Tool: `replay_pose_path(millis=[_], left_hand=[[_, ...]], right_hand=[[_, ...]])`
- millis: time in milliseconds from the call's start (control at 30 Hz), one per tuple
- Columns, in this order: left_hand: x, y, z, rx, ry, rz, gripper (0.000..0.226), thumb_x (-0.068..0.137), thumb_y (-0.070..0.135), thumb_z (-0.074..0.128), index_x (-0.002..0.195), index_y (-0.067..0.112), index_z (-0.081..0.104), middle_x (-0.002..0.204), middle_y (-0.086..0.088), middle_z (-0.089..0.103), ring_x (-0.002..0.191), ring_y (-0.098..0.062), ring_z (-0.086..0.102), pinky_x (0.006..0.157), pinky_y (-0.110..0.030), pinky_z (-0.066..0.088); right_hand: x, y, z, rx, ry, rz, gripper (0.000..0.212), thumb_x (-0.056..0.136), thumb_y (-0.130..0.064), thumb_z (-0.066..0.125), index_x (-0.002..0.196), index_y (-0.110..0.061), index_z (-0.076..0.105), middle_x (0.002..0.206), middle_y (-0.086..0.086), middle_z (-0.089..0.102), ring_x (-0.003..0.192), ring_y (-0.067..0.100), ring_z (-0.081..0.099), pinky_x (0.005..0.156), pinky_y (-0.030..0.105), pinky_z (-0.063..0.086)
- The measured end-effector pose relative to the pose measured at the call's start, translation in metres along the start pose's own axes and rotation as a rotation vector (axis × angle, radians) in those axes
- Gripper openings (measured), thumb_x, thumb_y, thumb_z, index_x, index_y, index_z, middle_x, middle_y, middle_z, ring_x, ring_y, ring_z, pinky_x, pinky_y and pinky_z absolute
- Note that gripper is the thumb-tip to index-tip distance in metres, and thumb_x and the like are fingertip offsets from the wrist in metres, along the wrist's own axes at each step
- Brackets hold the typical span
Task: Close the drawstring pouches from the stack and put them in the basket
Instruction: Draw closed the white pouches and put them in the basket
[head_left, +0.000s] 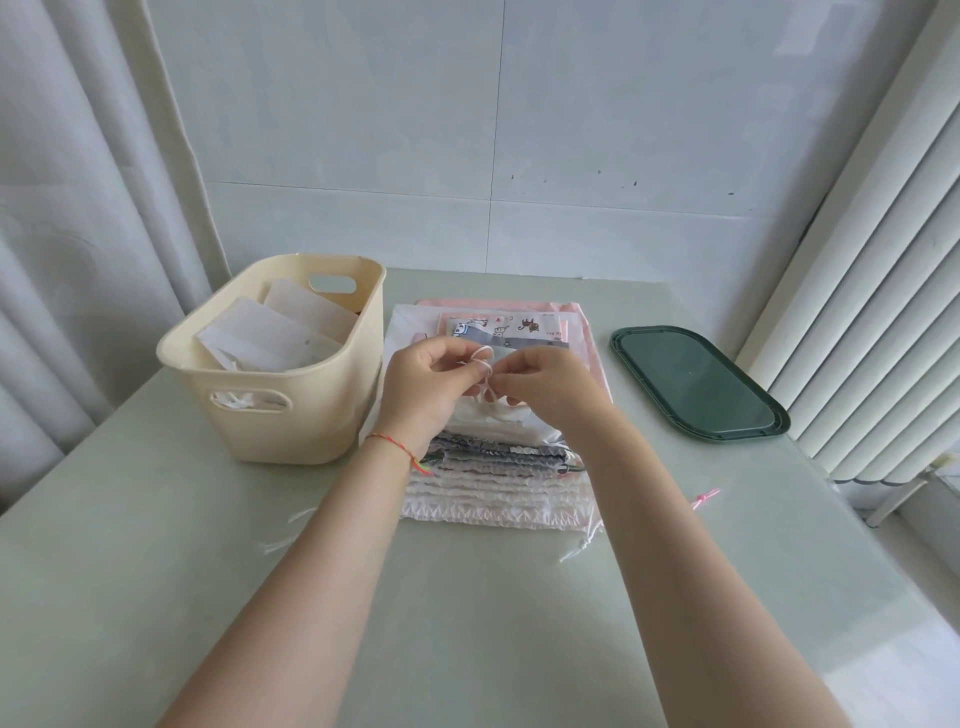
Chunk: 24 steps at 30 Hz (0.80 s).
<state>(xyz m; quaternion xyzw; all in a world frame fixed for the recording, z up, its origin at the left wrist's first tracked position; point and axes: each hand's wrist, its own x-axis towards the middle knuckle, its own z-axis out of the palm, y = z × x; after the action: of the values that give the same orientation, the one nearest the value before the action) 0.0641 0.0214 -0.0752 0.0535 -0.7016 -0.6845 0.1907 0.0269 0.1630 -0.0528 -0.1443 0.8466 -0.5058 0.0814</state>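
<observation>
Cord (483, 358) between both hands — left hand (431, 384), right hand (545, 384).

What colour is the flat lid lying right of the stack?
Dark green lid, seen in the head view, its only view.

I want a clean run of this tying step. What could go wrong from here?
The white cord is looped between both hands' fingers; a slip could undo the knot. Lifting the white pouch may drag the stack beneath. The basket already holds pouches, so another may sit high.
</observation>
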Motion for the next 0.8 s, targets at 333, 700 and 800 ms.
replay_pose_path(millis=[333, 700, 800], left_hand=[[0.003, -0.004, -0.001, -0.063, -0.031, -0.051, 0.016, 0.082, -0.006, 0.071, 0.083, 0.010, 0.073, 0.074, -0.004, 0.072, 0.066, -0.017, 0.068, 0.080, -0.033, 0.059], [0.001, 0.002, -0.007, 0.037, -0.214, -0.083, 0.020, 0.080, -0.008, 0.071, 0.079, 0.011, 0.072, 0.070, -0.003, 0.069, 0.064, -0.017, 0.064, 0.074, -0.024, 0.057], [-0.001, 0.006, -0.005, -0.081, -0.239, -0.099, 0.020, 0.081, -0.013, 0.066, 0.077, 0.006, 0.068, 0.072, -0.003, 0.069, 0.068, -0.018, 0.065, 0.068, -0.024, 0.057]], right_hand=[[-0.002, 0.002, -0.001, 0.058, -0.105, -0.012, 0.033, 0.082, -0.024, 0.075, 0.111, -0.026, 0.060, 0.087, 0.005, 0.073, 0.070, 0.010, 0.062, 0.077, 0.031, 0.048], [0.003, 0.000, -0.006, 0.097, 0.156, -0.160, 0.011, 0.089, -0.007, 0.063, 0.093, -0.018, 0.062, 0.071, -0.007, 0.070, 0.065, 0.008, 0.061, 0.066, 0.025, 0.049], [0.000, -0.001, 0.001, 0.206, 0.121, -0.143, 0.022, 0.092, 0.003, 0.054, 0.107, -0.012, 0.053, 0.086, -0.004, 0.072, 0.072, 0.007, 0.068, 0.069, 0.020, 0.054]])
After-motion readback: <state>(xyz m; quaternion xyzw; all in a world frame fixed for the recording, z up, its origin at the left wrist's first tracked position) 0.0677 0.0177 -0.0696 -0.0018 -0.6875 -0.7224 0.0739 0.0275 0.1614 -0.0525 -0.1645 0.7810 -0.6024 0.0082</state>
